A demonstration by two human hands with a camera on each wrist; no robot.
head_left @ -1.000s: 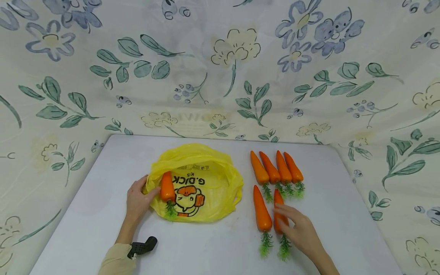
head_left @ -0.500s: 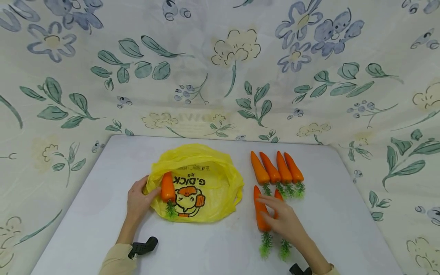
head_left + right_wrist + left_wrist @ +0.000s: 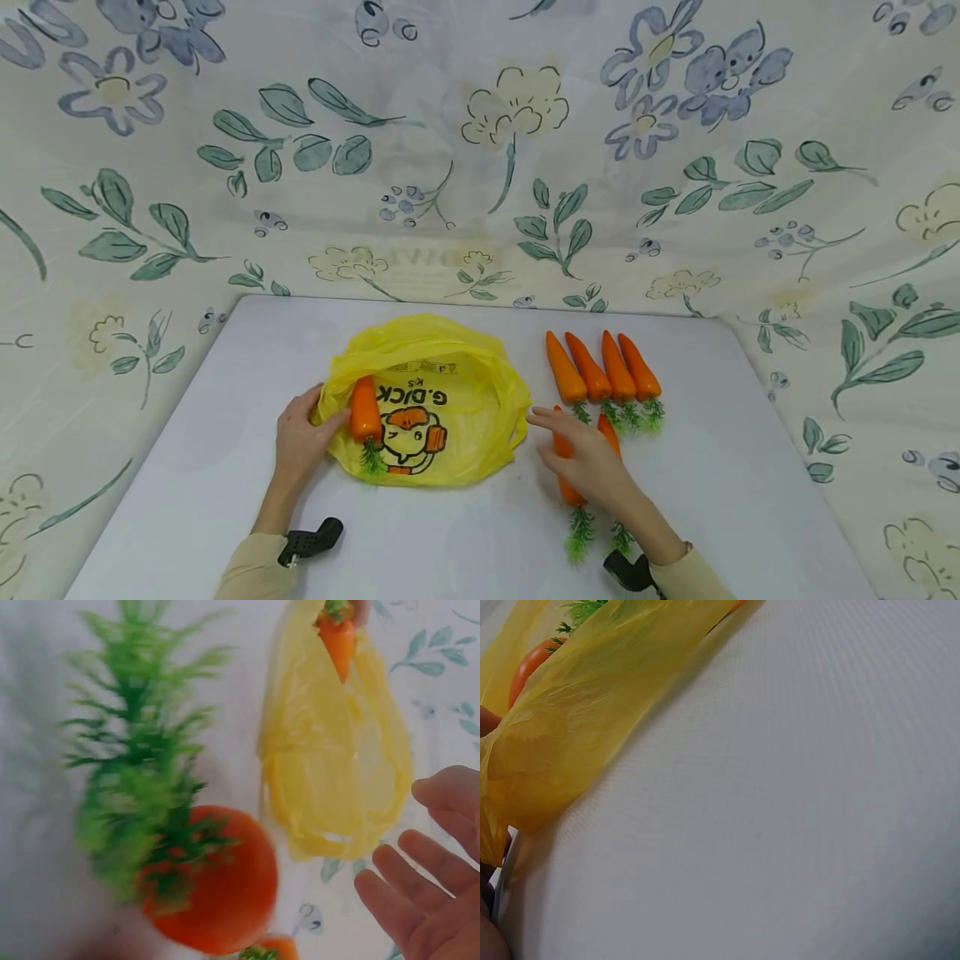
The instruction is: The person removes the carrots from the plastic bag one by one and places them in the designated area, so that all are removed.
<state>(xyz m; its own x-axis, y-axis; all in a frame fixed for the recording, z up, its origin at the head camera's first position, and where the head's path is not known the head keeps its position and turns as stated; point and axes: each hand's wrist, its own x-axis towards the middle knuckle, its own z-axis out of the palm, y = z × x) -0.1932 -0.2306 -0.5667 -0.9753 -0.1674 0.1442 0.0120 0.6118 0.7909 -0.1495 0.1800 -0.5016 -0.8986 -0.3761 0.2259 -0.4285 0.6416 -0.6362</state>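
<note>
A yellow plastic bag (image 3: 476,417) with a printed cartoon lies flat on the table, its mouth spread. Inside at the left rests an orange toy carrot (image 3: 365,412) with green leaves. My left hand (image 3: 298,437) pinches the bag's left rim, thumb on the inner side beside that carrot; the bag hides part of its fingers in the left wrist view. Between the bag and the loose carrots, my right hand (image 3: 592,471) hovers with spread fingers and holds nothing. Below it lie a front carrot (image 3: 573,495), partly covered, and a second carrot (image 3: 609,431), mostly hidden.
Several more carrots (image 3: 617,367) form a slanted row at the back right, leaves toward me. The white table (image 3: 457,542) ends at a floral cloth (image 3: 420,208) behind it. A black wrist device (image 3: 311,540) sits at the left cuff.
My right hand has moved left, from over the right front carrot to over the left one, reaching toward the bag. The left hand, bag and carrots stay in place.
</note>
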